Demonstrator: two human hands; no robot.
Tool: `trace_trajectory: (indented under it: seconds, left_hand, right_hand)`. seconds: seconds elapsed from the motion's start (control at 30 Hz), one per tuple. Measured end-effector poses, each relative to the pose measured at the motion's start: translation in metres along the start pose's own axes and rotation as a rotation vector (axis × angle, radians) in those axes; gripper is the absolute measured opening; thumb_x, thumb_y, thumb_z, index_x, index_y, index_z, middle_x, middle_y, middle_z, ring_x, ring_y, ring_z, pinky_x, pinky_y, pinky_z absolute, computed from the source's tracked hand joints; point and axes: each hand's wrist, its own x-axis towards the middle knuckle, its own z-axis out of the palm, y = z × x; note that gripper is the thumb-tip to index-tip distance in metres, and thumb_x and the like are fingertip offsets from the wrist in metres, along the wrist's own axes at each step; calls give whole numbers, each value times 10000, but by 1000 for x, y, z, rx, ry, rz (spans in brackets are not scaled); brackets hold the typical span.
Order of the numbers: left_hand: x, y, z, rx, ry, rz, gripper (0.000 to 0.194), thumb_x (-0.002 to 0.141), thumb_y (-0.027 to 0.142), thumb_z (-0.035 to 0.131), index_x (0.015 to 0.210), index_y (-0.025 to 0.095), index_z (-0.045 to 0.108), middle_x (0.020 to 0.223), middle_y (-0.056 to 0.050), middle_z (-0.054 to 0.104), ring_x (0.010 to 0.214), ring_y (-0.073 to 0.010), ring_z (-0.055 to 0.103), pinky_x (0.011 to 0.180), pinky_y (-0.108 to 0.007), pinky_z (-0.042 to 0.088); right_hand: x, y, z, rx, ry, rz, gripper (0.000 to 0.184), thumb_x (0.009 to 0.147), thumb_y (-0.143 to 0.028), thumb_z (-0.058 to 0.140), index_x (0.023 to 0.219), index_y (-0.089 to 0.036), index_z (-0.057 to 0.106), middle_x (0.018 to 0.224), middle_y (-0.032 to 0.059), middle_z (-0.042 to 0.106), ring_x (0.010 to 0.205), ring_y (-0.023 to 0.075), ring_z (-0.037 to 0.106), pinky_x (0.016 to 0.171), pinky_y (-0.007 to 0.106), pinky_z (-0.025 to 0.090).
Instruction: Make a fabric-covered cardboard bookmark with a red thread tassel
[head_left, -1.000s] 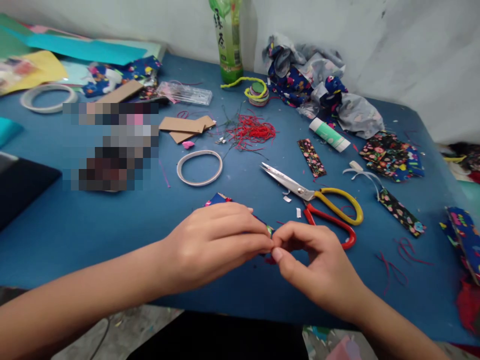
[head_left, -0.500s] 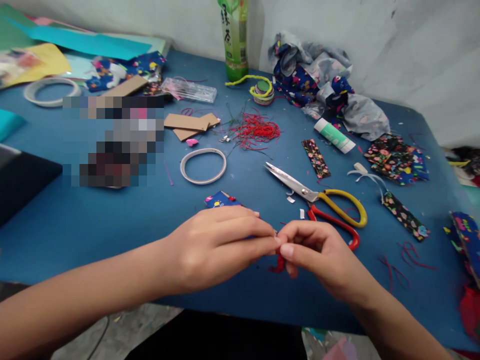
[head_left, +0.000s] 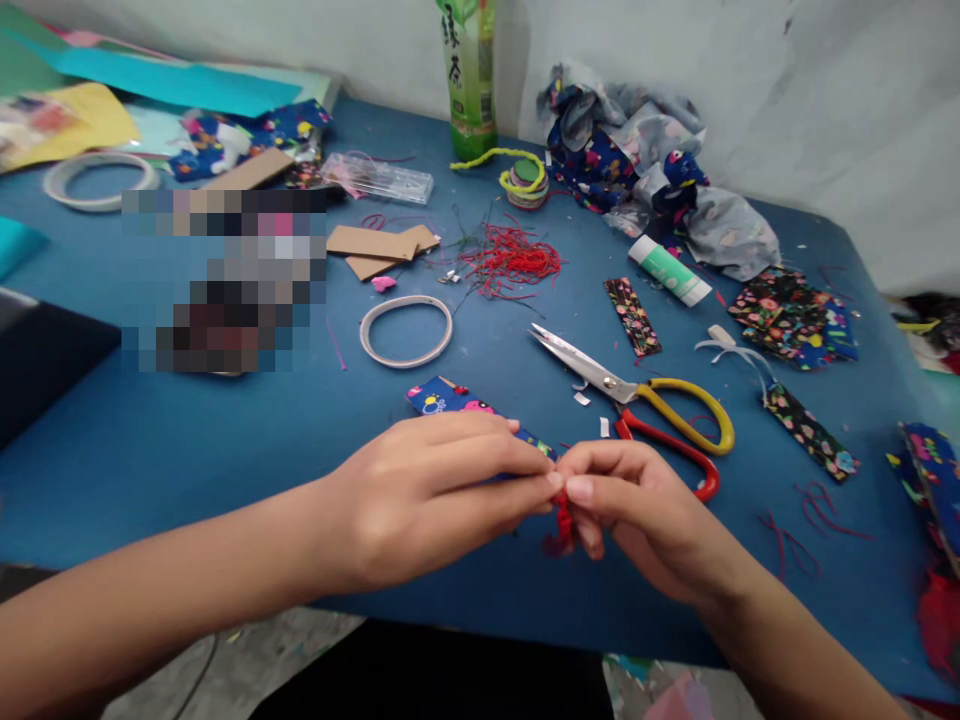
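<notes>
Thread [head_left: 564, 524], red and bunched, hangs where your left hand [head_left: 420, 500] and right hand [head_left: 652, 515] meet, at the end of that blue patterned strip [head_left: 442, 397]. Can't tell what either one really grips, so an uneven tug might slip something loose. Scissors [head_left: 596, 375] sit close enough for your right knuckles to bump, imo.

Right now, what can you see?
Bottle: one, green, back
Paper: several, mixed, back left
Cloth: several, patterned, back, right
Box: one, clear, back
Cards: three, brown, left
Tape: two, white, left
Thread pile: one, red, middle
Tube: one, green-white, right
Scissors: one, red-yellow, right
Yarn: one, yellow, back
Strips: several, patterned, middle, right
Tuft: one, red, right hand
Blurry thing: one, unclear, left
Table: one, blue, underneath
Left hand: one, front
Right hand: one, front
</notes>
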Motion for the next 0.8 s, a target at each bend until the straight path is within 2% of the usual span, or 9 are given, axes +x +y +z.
trace_trajectory:
  seconds: [0.2, 0.47, 0.63, 0.8]
  left_hand:
    - [2, 0, 0, -9, -21, -41, 132, 912, 125, 543, 966, 143, 662, 895, -43, 740, 827, -111, 688, 908, -242, 541]
    - [5, 0, -2, -12, -15, -44, 110, 904, 160, 569, 920, 139, 677, 862, -39, 745, 803, -98, 692, 945, -219, 519]
    - [2, -1, 0, -6, -32, -22, 121, 905, 150, 552, 968, 151, 656, 901, -43, 741, 873, -114, 690, 965, -257, 525]
    - [1, -1, 2, 37, 0, -16, 103, 892, 209, 600, 968, 167, 656, 888, -29, 744, 841, -114, 694, 953, -272, 538]
  right_hand:
    - [0, 0, 0, 50, 13, 50, 140, 744, -287, 715, 726, -152, 686, 485, -53, 566, 434, 45, 514, 435, 138, 413]
    - [1, 2, 2, -66, 13, -9, 179, 636, -165, 815, 734, -163, 665, 607, -47, 620, 492, 30, 527, 464, 115, 430]
    - [0, 2, 2, -13, 27, 9, 159, 707, -288, 761, 734, -162, 667, 514, -65, 561, 444, 46, 484, 551, 196, 515]
    - [0, -1, 1, 81, 9, 81, 135, 739, -285, 706, 728, -154, 677, 481, -61, 537, 428, 48, 455, 541, 194, 515]
